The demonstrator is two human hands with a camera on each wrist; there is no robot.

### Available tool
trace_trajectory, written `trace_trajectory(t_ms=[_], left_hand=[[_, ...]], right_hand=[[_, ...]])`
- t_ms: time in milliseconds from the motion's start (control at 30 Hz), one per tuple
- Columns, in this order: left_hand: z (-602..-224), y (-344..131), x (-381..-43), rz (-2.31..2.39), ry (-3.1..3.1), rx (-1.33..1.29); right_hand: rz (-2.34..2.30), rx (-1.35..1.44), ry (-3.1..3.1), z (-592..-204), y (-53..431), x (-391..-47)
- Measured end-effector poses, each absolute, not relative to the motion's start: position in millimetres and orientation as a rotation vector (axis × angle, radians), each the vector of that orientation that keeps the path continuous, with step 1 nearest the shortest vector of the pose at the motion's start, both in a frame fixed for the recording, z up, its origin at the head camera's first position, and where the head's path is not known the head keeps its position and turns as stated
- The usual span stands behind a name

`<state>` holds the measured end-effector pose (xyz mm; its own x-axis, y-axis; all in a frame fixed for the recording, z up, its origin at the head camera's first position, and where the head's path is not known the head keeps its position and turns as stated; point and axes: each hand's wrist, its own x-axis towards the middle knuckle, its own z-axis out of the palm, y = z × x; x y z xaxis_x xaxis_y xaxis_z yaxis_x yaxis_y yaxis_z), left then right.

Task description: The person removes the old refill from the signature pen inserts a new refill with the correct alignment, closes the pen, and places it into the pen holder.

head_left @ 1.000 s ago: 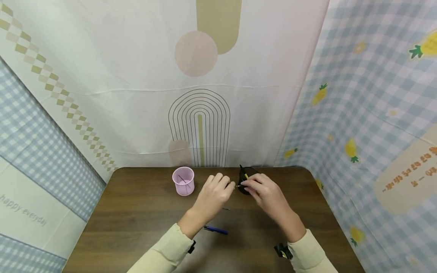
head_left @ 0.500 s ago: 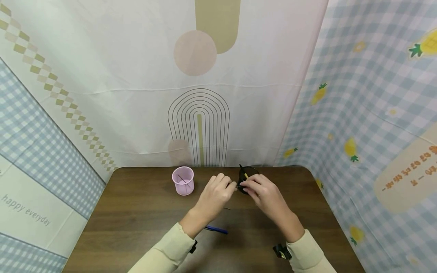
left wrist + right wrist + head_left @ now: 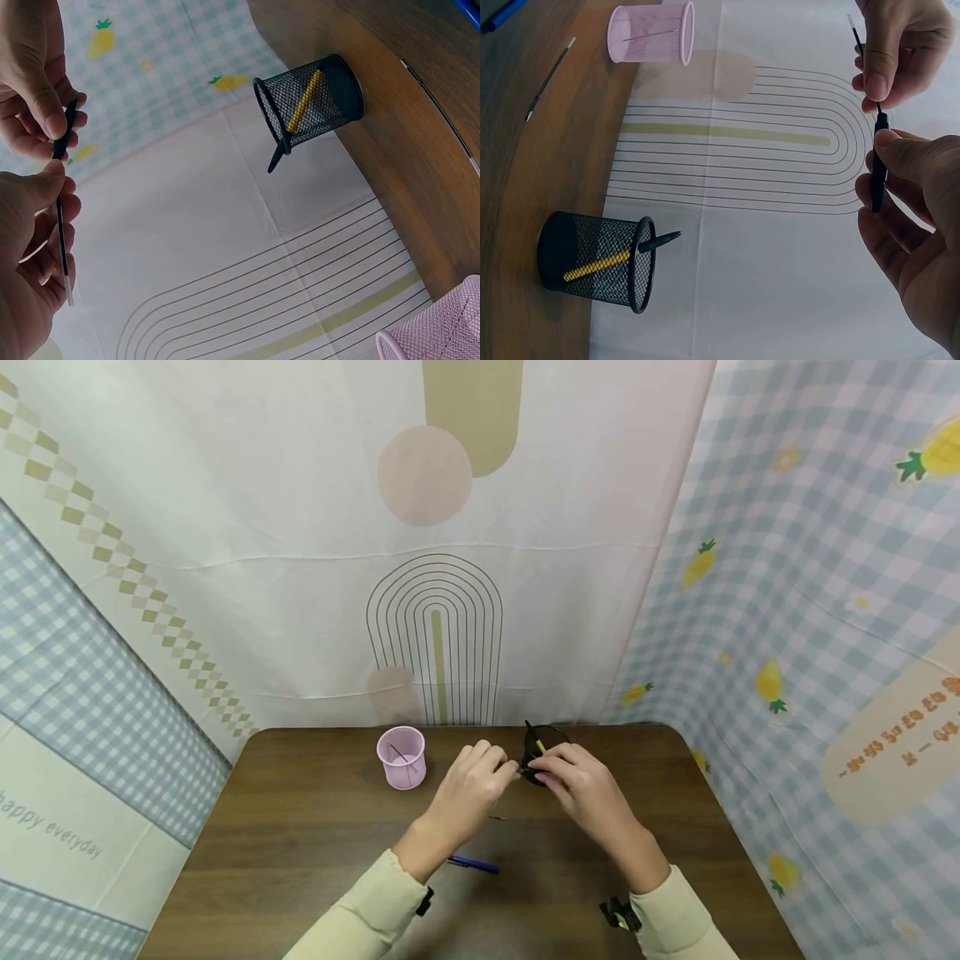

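My left hand (image 3: pixel 468 789) pinches a thin black pen refill (image 3: pixel 61 225) with a clear tail, which runs along under its fingers in the left wrist view. In my right hand (image 3: pixel 585 785), thumb and fingers hold a short black pen section (image 3: pixel 880 165). The refill enters the end of this section, so the two lie in one line between the hands. Both hands are raised above the table, close together in front of the black mesh pen cup (image 3: pixel 592 259). How deep the refill sits inside is hidden.
A yellow and black pen part (image 3: pixel 600 265) leans in the black cup. The pink mesh cup (image 3: pixel 402 772), with a thin refill inside, stands further left. On the brown table (image 3: pixel 300 860) lie another refill (image 3: pixel 442 112) and a blue pen (image 3: pixel 474 865).
The hands stay almost in place. The small gap seen between their fingertips a second ago has narrowed slightly, with the left hand a little further right.
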<state>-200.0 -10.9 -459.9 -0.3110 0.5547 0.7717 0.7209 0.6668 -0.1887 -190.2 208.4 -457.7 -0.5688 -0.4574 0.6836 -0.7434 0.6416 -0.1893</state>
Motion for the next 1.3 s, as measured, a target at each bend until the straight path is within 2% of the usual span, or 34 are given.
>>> trace_trajectory(t_ms=[867, 1300], left_hand=[[-455, -5, -199, -0.357, -1.985, -1.029], [-449, -32, -198, -0.383, -2.152, -0.947]], right_hand=[[0.658, 0.912, -2.208, -460, 208, -190], [0.662, 0.906, -2.275, -457, 213, -188]])
